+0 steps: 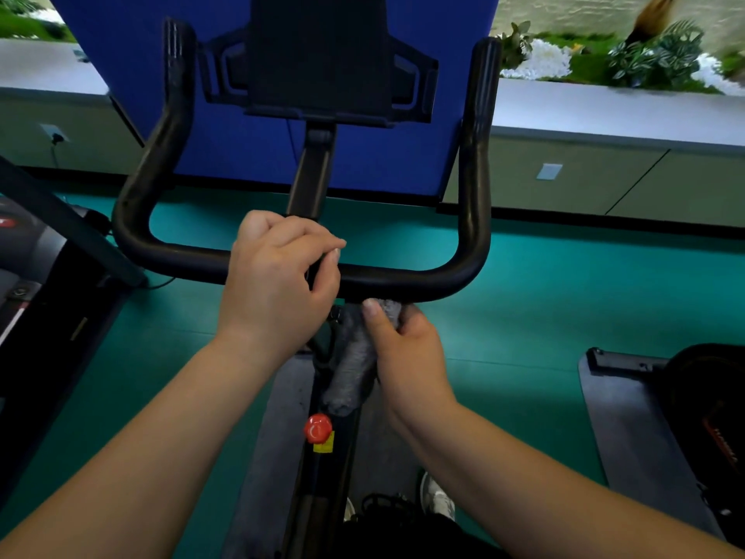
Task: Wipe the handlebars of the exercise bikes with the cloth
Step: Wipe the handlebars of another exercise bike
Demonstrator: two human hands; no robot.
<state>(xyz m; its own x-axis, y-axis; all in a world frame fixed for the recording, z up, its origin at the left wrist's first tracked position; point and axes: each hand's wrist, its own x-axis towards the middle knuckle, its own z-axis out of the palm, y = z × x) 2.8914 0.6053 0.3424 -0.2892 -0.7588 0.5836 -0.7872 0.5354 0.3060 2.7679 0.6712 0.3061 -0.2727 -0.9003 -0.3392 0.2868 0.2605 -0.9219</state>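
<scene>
Handlebars [403, 278] run crosswise before the person, both horns pointing away. Left hand [278, 284] curls round the middle bar; right hand [407, 349] grips the grey cloth [352, 365], which hangs lengthwise just beneath.

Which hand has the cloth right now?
The right hand grips the grey cloth just below the handlebar. The left hand holds no cloth; it curls over the crossbar's middle.

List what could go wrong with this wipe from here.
The grey cloth hangs bunched from the right hand beneath the handlebar, so it may smear rather than wipe. Its dangling end is close to the red knob and could snag. The upright grips may get skipped.
</scene>
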